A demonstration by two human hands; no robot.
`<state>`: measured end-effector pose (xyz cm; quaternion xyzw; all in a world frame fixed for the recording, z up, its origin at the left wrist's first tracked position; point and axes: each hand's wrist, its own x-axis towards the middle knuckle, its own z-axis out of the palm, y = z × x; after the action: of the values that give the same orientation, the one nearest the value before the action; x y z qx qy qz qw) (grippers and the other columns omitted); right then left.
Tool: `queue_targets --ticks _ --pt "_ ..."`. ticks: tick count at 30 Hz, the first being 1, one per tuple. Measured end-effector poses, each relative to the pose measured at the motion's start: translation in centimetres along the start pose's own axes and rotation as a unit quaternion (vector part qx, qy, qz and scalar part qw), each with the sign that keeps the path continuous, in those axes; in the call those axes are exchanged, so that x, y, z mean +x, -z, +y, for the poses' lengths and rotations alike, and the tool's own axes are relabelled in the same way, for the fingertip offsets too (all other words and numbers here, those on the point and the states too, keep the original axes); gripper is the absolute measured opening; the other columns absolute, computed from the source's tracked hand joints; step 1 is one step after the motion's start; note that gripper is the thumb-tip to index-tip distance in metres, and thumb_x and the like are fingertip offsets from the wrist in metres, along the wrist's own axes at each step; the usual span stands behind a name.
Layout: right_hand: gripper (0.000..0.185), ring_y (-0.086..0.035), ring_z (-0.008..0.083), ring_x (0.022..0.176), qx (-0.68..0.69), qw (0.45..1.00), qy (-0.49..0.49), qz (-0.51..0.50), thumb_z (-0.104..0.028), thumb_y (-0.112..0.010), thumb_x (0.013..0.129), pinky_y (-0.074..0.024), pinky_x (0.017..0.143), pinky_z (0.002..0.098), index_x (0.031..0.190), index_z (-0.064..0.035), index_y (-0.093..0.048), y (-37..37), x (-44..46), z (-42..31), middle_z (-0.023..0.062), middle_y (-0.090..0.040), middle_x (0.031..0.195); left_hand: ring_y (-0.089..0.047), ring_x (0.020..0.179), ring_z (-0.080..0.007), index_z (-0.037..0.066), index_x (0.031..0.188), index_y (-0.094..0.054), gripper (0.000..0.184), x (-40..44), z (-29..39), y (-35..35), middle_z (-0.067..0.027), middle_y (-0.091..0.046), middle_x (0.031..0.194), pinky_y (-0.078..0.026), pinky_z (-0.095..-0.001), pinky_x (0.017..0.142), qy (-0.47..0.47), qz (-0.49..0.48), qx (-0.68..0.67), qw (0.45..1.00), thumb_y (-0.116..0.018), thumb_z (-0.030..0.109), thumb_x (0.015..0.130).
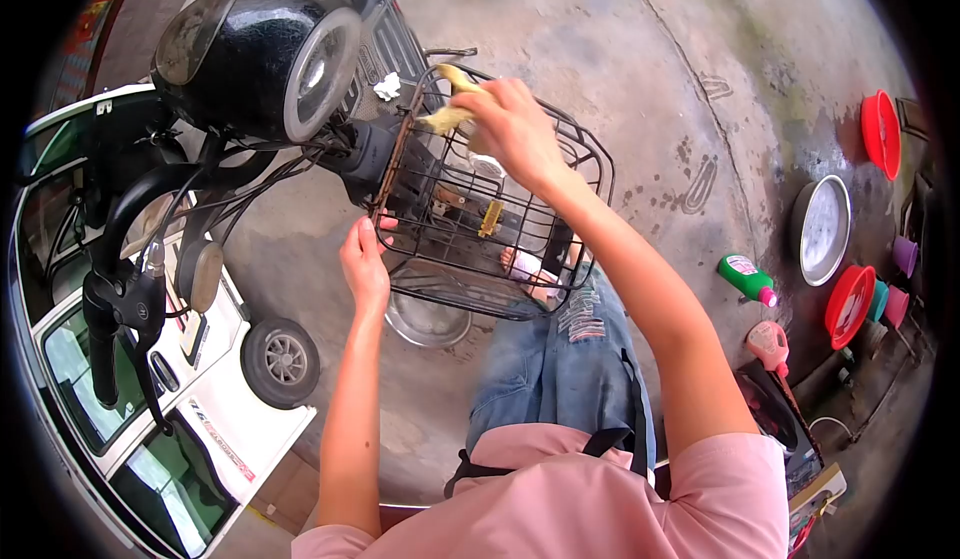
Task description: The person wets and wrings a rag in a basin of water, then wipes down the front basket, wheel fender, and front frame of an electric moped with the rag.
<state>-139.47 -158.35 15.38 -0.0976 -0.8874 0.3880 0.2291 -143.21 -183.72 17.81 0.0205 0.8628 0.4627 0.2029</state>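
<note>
A black wire basket (pixel 460 304) is fixed to the front of a scooter, below its round headlight (pixel 322 76). My right hand (pixel 512 134) is closed on a yellowish cloth (pixel 445 117) at the basket's far rim, and the cloth's loose ends hang over the wires. My left hand (pixel 366 264) grips the basket's near left corner, thumb and fingers around the wire rim. Through the mesh a yellow piece (pixel 490 218) shows, along with a sandalled foot. A metal basin (pixel 428 317) sits on the ground beneath, partly hidden by the basket.
The scooter's handlebar (pixel 112 304) and cables are at left, beside a white vehicle (pixel 215 399) with a wheel (pixel 280 363). On the concrete at right are a green bottle (pixel 745 277), a metal basin (pixel 798 231), red basins (pixel 880 137) and a pink jug (pixel 768 345).
</note>
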Motion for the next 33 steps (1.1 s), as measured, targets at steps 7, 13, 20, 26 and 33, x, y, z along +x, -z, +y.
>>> queue_targets --ticks 7,13,20,26,33 --pt "0.031 -0.053 0.0235 0.093 -0.042 0.99 0.134 -0.012 -0.008 -0.058 0.071 -0.0442 0.083 0.0328 0.102 -0.0112 -0.063 -4.6 -0.6 4.3 0.006 -0.057 0.108 -0.056 0.079 -0.0089 0.002 0.097 -0.061 0.036 0.1 -0.1 -0.1 -0.0033 -0.064 0.088 -0.047 -0.0245 0.067 -0.002 -0.003 -0.015 1.0 -0.035 0.027 0.097" --pt "0.039 -0.05 0.0253 0.099 -0.132 0.986 0.075 -0.071 -0.005 -0.056 0.068 -0.0458 0.083 0.0322 0.106 -0.013 -0.062 1.6 -8.2 6.3 0.0024 -0.05 0.12 -0.056 0.079 -0.0089 0.002 0.096 -0.06 0.036 -0.1 -0.7 -0.1 -0.003 -0.064 0.088 -0.046 -0.0242 0.067 0.001 0.002 -0.034 0.999 -0.035 0.027 0.097" --pt "0.059 -0.05 0.0298 0.099 -0.074 0.993 -0.094 0.019 0.012 -0.053 0.061 -0.0445 0.086 0.0355 0.113 -0.0155 -0.06 2.5 -11.5 4.8 0.0066 -0.054 0.117 -0.056 0.079 -0.0091 0.002 0.098 -0.06 0.036 0.3 -0.8 0.1 -0.003 -0.064 0.088 -0.047 -0.0244 0.067 -0.013 -0.01 -0.013 1.0 -0.034 0.027 0.097" --pt "0.045 -0.052 0.031 0.097 -0.077 0.974 -0.212 -0.016 0.009 -0.052 0.066 -0.0432 0.086 0.038 0.104 -0.0123 -0.064 5.8 -16.7 6.7 0.0103 -0.056 0.11 -0.057 0.079 -0.0099 0.002 0.097 -0.06 0.036 0.2 -0.5 0.2 -0.0033 -0.064 0.088 -0.048 -0.0255 0.067 -0.007 -0.011 0.006 1.0 -0.033 0.026 0.097" --pt "0.033 -0.051 0.0269 0.09 -0.083 0.994 -0.017 0.066 -0.004 -0.058 0.067 -0.0423 0.079 0.0376 0.098 -0.0148 -0.063 2.7 -1.1 2.2 0.0056 -0.058 0.097 -0.057 0.079 -0.0098 0.001 0.099 -0.06 0.035 0.2 -0.3 0.0 -0.0039 -0.064 0.089 -0.048 -0.0247 0.067 -0.008 -0.006 -0.003 1.0 -0.034 0.025 0.097"
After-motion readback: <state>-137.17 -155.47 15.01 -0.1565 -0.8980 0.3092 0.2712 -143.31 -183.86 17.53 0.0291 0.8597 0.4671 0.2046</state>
